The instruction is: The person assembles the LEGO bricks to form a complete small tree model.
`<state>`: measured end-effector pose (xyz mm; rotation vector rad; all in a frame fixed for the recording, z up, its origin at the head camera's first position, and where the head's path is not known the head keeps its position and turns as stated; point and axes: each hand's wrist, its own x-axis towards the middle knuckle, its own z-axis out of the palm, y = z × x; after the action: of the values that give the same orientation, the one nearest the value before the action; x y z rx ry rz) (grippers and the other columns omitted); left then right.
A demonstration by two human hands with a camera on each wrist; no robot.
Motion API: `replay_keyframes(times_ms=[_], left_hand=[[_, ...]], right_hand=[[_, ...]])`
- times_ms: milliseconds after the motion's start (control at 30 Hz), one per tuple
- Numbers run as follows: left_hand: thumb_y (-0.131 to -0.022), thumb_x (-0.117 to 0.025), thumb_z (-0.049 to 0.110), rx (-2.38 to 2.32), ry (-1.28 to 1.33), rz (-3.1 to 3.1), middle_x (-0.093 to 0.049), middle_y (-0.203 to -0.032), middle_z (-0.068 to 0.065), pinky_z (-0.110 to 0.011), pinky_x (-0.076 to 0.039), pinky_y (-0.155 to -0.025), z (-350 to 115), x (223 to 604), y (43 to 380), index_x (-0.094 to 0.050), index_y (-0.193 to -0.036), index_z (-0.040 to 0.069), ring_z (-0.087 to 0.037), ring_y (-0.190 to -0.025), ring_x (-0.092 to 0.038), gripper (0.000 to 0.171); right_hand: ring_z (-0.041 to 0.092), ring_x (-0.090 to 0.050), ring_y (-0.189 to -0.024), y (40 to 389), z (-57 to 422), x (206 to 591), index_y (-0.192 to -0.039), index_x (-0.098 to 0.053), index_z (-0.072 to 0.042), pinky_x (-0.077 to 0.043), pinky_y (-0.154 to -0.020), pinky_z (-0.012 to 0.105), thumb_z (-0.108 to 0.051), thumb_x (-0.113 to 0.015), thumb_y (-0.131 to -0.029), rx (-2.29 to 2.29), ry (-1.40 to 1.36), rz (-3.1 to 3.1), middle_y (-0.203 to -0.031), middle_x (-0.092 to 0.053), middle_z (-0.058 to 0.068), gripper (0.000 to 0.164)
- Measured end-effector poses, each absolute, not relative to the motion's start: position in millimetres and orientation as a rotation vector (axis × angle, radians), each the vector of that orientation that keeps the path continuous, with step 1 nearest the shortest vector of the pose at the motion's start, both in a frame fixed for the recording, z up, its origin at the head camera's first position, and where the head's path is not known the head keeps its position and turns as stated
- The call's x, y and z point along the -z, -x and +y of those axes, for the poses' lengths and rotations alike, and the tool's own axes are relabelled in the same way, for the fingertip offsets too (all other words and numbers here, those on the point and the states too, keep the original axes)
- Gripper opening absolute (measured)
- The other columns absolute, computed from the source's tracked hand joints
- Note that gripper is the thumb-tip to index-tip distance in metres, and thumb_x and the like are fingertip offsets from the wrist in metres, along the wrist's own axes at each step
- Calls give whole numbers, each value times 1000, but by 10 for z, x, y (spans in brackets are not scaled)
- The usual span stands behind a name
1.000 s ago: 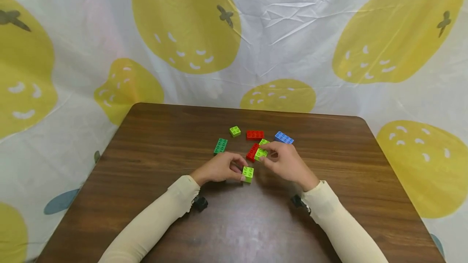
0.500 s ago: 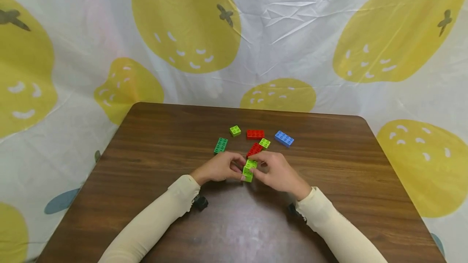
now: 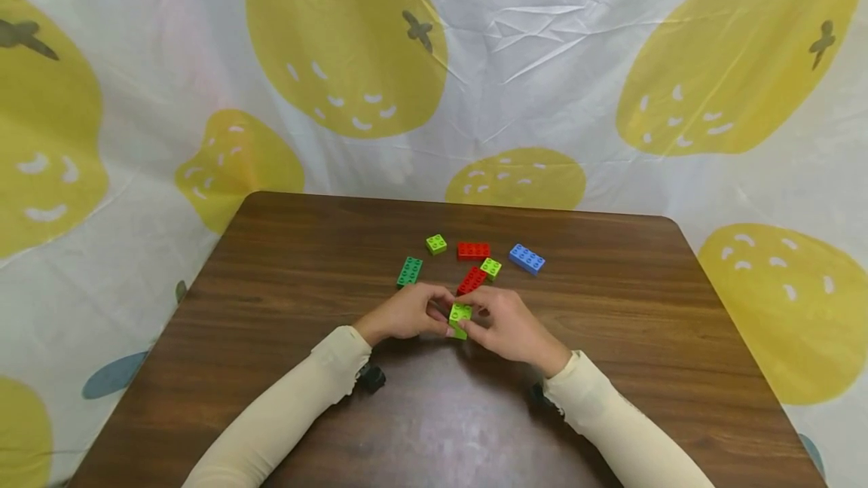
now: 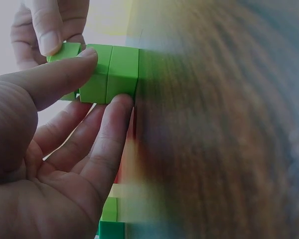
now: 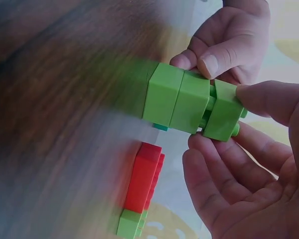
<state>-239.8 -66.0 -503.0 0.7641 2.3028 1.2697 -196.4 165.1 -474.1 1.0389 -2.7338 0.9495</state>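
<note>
Two lime-green toy building bricks (image 5: 172, 99) are stacked upright on the table, near the middle in the head view. My left hand (image 3: 405, 312) grips this stack from the left, thumb on one side and fingers on the other. From the right, my right hand (image 3: 510, 327) pinches a third lime-green brick (image 5: 223, 112) over the top of the stack. A narrow gap with studs showing separates this top brick from the one below in the right wrist view. Just behind the hands lies a red brick (image 3: 472, 280) beside a small lime-green brick (image 3: 491, 269).
Farther back on the brown table (image 3: 305, 239) lie another red brick (image 3: 473, 250), a blue brick (image 3: 527, 258) and a small lime-green brick (image 3: 436, 244). A dark green brick (image 3: 410, 272) is just behind the left hand. A lemon-print cloth (image 3: 529, 81) hangs beyond the table.
My right hand has brought a lime-green brick from beside the red brick toward the left and nearer, over the stack. My left hand has stayed at the stack.
</note>
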Motion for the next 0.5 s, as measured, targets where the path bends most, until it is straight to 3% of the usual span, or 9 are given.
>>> replay_keyframes(times_ms=[500], left_hand=[[-87, -88, 13, -1264, -765, 2290, -76, -119, -8, -31, -63, -82, -661, 5009, 2393, -73, -122, 8, -15, -95, -77, 38]], right_hand=[[17, -77, -94, 1983, 1645, 4753, -122, -78, -6, -65, -82, 39, -14, -83, -90, -1029, -974, -2764, -112, -79, 4, 33]])
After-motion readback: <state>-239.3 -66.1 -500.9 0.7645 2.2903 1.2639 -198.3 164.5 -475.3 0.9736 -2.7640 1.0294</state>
